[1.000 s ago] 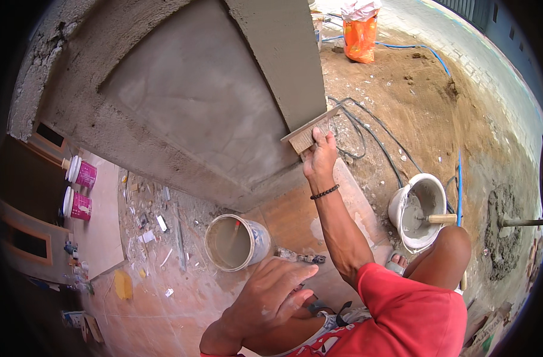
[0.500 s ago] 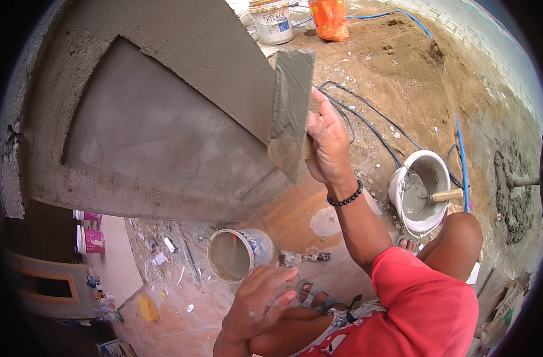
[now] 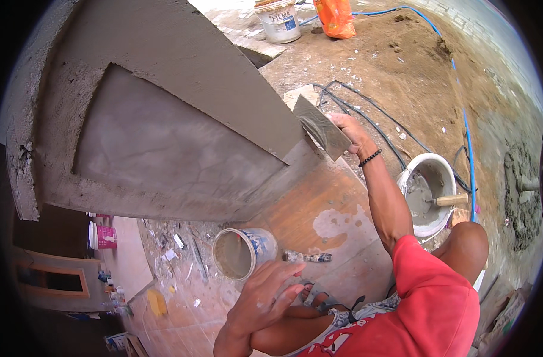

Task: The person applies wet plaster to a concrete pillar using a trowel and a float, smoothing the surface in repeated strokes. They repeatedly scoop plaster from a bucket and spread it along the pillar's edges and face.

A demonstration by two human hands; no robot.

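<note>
- Left hand [image 3: 264, 293]: held nothing visible, fingers and thumb spread in a loose curve, in front of the bent leg.
- White bucket [image 3: 266, 243] of grey liquid stood on the floor just beyond it; an elbow or knee knock could have tipped or splashed it.
- Brush [image 3: 308, 257] lay on the tiles beside the bucket: trip risk if a foot shifted.
- Right hand [image 3: 353, 134]: closed round the back of the float, handle hidden. Wet fingers could have let it slip.
- Float [image 3: 322, 128] was tilted beside the lower corner of the plastered slab [image 3: 242, 101], grey smears on its face. Couldn't tell if it touched. An edge dug in at that angle could have gouged the slab or chipped the corner.
- Recessed panel [image 3: 164, 140], smooth, sat inside the rough border; a stray swipe could have marked it.
- Basin [image 3: 441, 178] stood by the right knee, wooden handle [image 3: 452, 200] sticking out over the rim. Snagging that could have flipped mix out.
- Blue hose [image 3: 468, 143] ran past the basin over sandy ground; a tug could have shifted things.
</note>
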